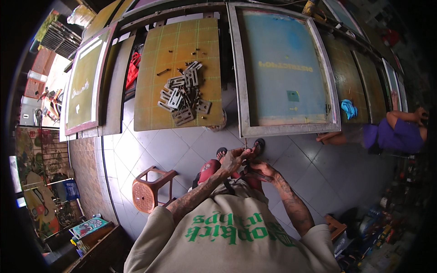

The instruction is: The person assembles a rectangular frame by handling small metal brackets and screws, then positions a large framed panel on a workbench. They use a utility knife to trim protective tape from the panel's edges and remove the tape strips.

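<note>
My left hand [233,160] is in front of my waist, just short of the printing frame's near edge. Its fingers are pinched on a thin bolt-like piece [246,144] that points away from me. Close beside it, my right hand [266,172] has its fingers curled in; a dark shape shows at them, too small to name. Beyond, on a yellowish board [150,100] at the left, lies a heap of slotted metal brackets [183,117] mixed with bolts. A few loose bolts [162,72] are scattered farther up the board.
A screen printing frame [291,131] with bluish mesh rests right of that board. Another frame [98,82] stands left. A blue cloth [349,109] lies on a board at right. A brown plastic stool [144,196] stands on the tiles. At far right is a person in purple [400,134].
</note>
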The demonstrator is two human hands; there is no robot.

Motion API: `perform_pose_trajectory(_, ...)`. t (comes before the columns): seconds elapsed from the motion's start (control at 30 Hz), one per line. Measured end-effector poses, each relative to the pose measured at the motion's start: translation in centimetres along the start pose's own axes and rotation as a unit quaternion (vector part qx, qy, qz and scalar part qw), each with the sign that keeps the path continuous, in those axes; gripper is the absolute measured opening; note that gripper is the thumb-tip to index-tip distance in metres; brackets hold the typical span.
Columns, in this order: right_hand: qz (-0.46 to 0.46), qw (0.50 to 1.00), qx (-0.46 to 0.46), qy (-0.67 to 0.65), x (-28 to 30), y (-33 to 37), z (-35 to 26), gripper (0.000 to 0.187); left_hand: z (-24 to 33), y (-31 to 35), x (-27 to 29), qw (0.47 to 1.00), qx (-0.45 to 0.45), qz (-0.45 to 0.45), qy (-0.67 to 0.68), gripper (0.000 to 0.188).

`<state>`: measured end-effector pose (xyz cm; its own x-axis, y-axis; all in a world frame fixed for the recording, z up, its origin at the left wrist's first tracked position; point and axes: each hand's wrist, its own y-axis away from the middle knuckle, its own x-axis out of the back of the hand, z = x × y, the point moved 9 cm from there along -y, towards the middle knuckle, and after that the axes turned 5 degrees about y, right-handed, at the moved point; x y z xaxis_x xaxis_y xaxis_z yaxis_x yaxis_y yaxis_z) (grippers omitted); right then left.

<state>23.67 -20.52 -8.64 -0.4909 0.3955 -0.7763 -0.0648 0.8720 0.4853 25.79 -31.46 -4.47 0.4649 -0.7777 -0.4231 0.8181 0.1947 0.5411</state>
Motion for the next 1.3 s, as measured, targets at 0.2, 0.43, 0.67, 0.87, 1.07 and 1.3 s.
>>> perform_pose_trajectory(0.2,-0.062,0.981,0.07,-0.168,-5.4,-0.8,-0.2,0.038,-1.2,0.0,1.5,0.995,-0.015,0.101,-0.013,0.049)
perform_pose_trajectory(0.43,0.046,0.991,0.122,0.044,3.0,-1.8,1.7,0.031,0.7,1.5,1.0,0.99,0.021,0.116,-0.081,0.048)
perform_pose_trajectory(0.67,0.159,0.935,0.086,0.307,0.8,0.0,-2.4,0.021,-1.8,-0.2,1.4,0.994,0.025,0.108,0.006,0.032)
perform_pose_trajectory(0.87,0.049,0.977,0.026,0.204,1.4,-0.6,-2.1,0.021,0.3,0.5,0.2,0.999,0.024,0.028,-0.004,0.03)
perform_pose_trajectory(1.07,-0.032,0.991,-0.034,0.122,0.9,-1.1,-1.3,0.031,-2.3,-0.3,0.3,0.99,0.047,-0.081,0.11,0.042)
perform_pose_trajectory(1.3,-0.099,0.972,0.041,0.211,0.8,-3.0,1.2,0.023,-1.1,0.5,0.0,0.991,0.108,-0.06,0.047,0.048)
